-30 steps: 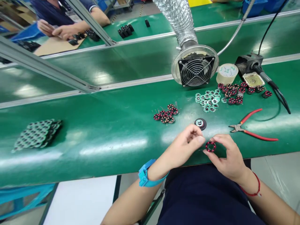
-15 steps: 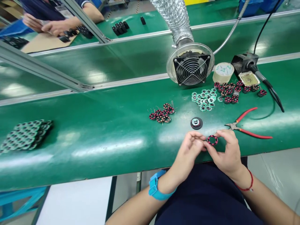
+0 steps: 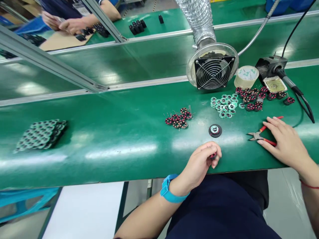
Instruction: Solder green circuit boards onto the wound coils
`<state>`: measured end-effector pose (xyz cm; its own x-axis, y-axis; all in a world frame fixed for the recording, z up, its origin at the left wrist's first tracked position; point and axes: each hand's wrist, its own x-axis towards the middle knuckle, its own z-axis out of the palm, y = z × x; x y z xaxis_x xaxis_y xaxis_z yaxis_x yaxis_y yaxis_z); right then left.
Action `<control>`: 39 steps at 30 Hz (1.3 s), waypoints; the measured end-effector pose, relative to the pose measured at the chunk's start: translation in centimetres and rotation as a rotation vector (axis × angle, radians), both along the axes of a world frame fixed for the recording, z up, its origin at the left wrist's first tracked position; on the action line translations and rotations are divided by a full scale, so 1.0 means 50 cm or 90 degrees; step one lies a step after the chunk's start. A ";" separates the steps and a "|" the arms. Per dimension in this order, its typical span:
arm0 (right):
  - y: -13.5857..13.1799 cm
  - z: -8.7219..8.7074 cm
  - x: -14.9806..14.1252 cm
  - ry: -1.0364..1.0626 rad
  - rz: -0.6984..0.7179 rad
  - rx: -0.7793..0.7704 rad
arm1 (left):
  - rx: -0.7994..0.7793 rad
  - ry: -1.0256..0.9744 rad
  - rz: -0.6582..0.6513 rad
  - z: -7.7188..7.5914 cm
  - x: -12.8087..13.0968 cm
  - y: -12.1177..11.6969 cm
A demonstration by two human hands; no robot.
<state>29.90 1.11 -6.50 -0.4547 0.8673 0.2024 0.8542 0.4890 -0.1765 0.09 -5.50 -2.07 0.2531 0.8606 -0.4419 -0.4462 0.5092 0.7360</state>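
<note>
Left hand (image 3: 203, 161) pinched a wire-wound ring (image 3: 213, 155) between thumb and fingers, over the green bench (image 3: 124, 132) near its front edge; ring mostly hidden. Right hand (image 3: 286, 142) well apart from it, fingers spread over the handles of the red pliers (image 3: 256, 135), not closed round them; firm contact could not be told. Risks as judged: an off-centre grip could have let the pliers twist; a loose pinch could have dropped the ring over the edge; a careless left-hand sweep could have knocked the black disc (image 3: 217, 135) just beyond.
</note>
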 end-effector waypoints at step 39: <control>-0.089 0.056 -0.126 0.176 0.174 -0.036 | 0.123 0.207 -0.131 0.032 -0.001 -0.018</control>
<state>23.59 -3.36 -3.69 -0.6050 0.7357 0.3045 0.6109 0.6742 -0.4151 0.06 -6.41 -0.44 0.3018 0.8815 -0.3632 -0.0792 0.4028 0.9118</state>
